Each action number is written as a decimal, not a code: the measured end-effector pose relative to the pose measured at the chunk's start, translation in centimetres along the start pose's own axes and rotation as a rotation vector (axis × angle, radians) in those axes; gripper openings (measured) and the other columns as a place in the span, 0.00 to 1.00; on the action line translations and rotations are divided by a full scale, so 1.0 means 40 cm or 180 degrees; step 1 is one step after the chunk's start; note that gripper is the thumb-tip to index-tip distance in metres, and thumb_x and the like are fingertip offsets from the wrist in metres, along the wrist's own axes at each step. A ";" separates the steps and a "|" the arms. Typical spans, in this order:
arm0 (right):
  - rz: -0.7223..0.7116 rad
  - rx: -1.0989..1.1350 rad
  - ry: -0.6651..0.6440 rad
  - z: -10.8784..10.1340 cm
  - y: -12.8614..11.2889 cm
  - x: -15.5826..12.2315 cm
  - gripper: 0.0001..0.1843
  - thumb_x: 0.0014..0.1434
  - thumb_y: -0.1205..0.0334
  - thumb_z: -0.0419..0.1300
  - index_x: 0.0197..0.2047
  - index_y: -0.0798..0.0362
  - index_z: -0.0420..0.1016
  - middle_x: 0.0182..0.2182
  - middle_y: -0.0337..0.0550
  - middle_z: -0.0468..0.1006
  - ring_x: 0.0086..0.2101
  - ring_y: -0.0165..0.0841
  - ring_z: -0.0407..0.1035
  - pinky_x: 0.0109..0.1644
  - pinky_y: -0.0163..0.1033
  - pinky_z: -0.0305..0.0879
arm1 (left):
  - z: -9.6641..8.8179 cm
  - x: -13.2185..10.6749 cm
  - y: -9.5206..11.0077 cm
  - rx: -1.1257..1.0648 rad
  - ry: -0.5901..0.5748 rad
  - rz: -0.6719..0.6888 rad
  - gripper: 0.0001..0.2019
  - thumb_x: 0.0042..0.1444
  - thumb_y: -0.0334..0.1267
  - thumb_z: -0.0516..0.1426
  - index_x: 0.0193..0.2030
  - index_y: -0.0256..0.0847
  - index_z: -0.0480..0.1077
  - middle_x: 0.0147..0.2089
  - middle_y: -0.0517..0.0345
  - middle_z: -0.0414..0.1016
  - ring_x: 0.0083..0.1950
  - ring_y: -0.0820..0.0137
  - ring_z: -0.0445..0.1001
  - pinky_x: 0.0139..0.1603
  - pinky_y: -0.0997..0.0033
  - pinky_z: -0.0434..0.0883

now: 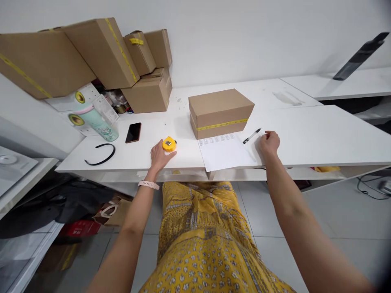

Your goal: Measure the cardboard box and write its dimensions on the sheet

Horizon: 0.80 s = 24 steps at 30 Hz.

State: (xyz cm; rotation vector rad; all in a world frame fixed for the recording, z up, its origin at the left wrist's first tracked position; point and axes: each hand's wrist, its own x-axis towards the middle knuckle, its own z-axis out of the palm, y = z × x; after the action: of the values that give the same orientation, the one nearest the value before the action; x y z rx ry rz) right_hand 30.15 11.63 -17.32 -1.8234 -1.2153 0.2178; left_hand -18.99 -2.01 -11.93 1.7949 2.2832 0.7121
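My left hand (160, 156) rests on the desk around a yellow tape measure (169, 143), its thumb along the near side and the fingers at the left. To the right, my right hand (270, 141) lies on the desktop with its fingers curled in and nothing visible in them. Just left of that hand is a black and clear pen (252, 136), apart from it. A white printed sheet (224, 154) lies between my hands, its bottom edge at the desk's front. Behind the sheet stands a closed cardboard box (220, 116) with a yellow tape strip along its side.
Stacked cardboard boxes (104, 53) fill the back left. Before them are a mint bottle (99, 124), a phone (133, 132) and a black headband (106, 158). A dark bottle (359, 57) stands at the far right. An open shelf (238, 175) runs under the desktop (320, 142).
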 end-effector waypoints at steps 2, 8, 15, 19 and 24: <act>-0.0013 0.0011 -0.0002 0.000 -0.001 0.000 0.22 0.57 0.66 0.50 0.51 0.60 0.75 0.43 0.56 0.76 0.45 0.45 0.68 0.60 0.55 0.63 | 0.002 -0.003 0.000 0.0034 -0.0009 0.0011 0.48 0.56 0.54 0.64 0.76 0.34 0.51 0.74 0.35 0.62 0.76 0.44 0.57 0.76 0.47 0.53; -0.0058 0.0105 -0.0011 0.004 0.007 0.005 0.22 0.54 0.65 0.52 0.49 0.60 0.78 0.41 0.57 0.78 0.44 0.46 0.69 0.59 0.56 0.66 | 0.002 -0.001 0.001 0.0104 0.0042 -0.0020 0.48 0.57 0.56 0.63 0.76 0.30 0.52 0.73 0.32 0.63 0.75 0.43 0.58 0.75 0.48 0.55; -0.0073 0.0148 -0.0075 0.004 0.021 0.007 0.22 0.53 0.64 0.53 0.49 0.59 0.78 0.42 0.55 0.78 0.43 0.45 0.70 0.59 0.55 0.67 | 0.007 -0.003 0.003 0.0136 0.0045 -0.0077 0.47 0.56 0.57 0.62 0.75 0.33 0.53 0.74 0.35 0.62 0.76 0.44 0.58 0.76 0.49 0.54; -0.0041 0.0207 -0.0074 0.004 0.017 0.005 0.21 0.53 0.63 0.53 0.48 0.58 0.78 0.41 0.54 0.78 0.43 0.44 0.70 0.59 0.55 0.67 | 0.006 -0.006 0.008 0.0162 0.0058 -0.0090 0.46 0.57 0.57 0.61 0.75 0.33 0.53 0.75 0.36 0.62 0.75 0.46 0.58 0.76 0.51 0.53; 0.0009 0.0278 -0.0071 0.002 0.012 0.004 0.21 0.52 0.63 0.53 0.47 0.58 0.79 0.39 0.54 0.78 0.42 0.45 0.70 0.58 0.56 0.67 | 0.002 -0.006 0.014 0.0172 0.0058 -0.0091 0.45 0.57 0.57 0.62 0.74 0.32 0.55 0.72 0.35 0.65 0.75 0.46 0.60 0.75 0.51 0.54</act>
State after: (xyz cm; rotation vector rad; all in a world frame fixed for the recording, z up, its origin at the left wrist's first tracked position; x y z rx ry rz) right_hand 30.49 11.76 -17.69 -1.7517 -1.2003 0.2890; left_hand -18.43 -2.12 -11.78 1.7817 2.3568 0.6714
